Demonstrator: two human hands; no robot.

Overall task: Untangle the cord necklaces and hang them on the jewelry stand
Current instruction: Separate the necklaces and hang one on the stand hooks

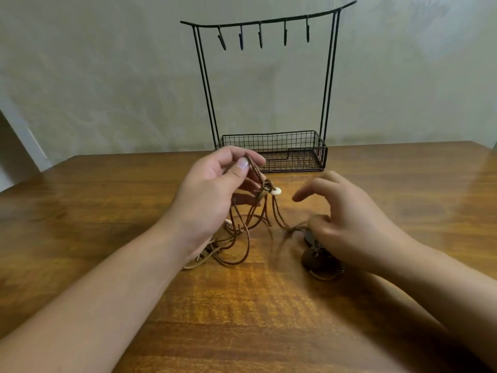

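Observation:
A tangle of brown cord necklaces [243,232] lies on the wooden table [107,211], partly lifted. My left hand [212,195] pinches a cord strand between thumb and forefinger and holds it up; a small white ring bead [276,191] hangs just below the pinch. My right hand [347,222] hovers to the right with fingers spread and loosely bent, blurred, over a dark round pendant [318,261]; I cannot tell whether it touches the cords. The black wire jewelry stand [329,76] rises behind, its several hooks bare.
The stand's wire basket base [295,142] sits at the table's far edge against a pale wall. The table's corner and left edge lie at the upper left.

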